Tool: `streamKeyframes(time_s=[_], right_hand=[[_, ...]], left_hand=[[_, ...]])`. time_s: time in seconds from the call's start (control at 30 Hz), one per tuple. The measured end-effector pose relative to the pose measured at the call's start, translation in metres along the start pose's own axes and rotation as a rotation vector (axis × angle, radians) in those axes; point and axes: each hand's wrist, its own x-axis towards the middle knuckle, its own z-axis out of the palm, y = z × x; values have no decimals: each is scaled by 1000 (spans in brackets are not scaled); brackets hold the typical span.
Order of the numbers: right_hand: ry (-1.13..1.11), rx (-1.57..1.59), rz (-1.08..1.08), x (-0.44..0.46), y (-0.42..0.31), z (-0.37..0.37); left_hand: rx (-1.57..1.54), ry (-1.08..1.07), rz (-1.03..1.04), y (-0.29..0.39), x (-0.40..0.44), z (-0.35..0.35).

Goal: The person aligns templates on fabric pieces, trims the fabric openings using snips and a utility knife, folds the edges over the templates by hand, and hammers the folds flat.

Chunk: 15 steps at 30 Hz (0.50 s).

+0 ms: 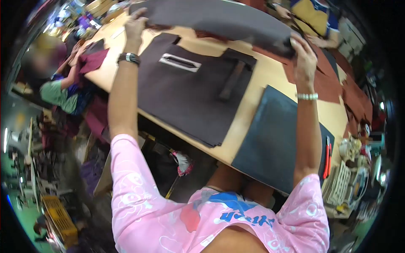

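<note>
Both my arms reach forward, stretching a long dark grey-brown panel (215, 19) above the table between my hands. My left hand (136, 26) closes on the panel's left end, and my right hand (304, 57) grips the right end. Below it lies a stack of dark brown cut panels (181, 97) with notched top corners. A pale frame with a long slot (180, 62) rests on the stack. To its right is a dark tool that looks like a hammer (233, 80), somewhat blurred. A dark sheet or mat (270, 135) lies beneath my right forearm.
A red-handled tool (327, 158) lies at the mat's right edge. Reddish-brown pieces (314, 76) cover the table's right side. At the left, a co-worker in a green sleeve (52, 92) handles maroon pieces (95, 61). Another person's hand (316, 41) shows at the top right.
</note>
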Motion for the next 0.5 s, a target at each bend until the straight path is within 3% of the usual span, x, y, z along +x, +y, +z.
streamKeyframes(time_s=[0.07,0.2,0.33,0.47,0.5], right_hand=[[-22,16,149,-30,14,6],[-250,-332,108,-88,30,19],[-419,-294,373,-148,44,27],[-545,-435,482,-185,53,32],[-588,-500,426,-188,59,30]], left_hand=[[104,74,-221,-7,-24,-13],[151,149,-279,-32,-61,-50],[250,206,-284,-58,-103,-85],[487,212,-358,-86,-142,-116],[539,221,-363,-90,-151,-120]])
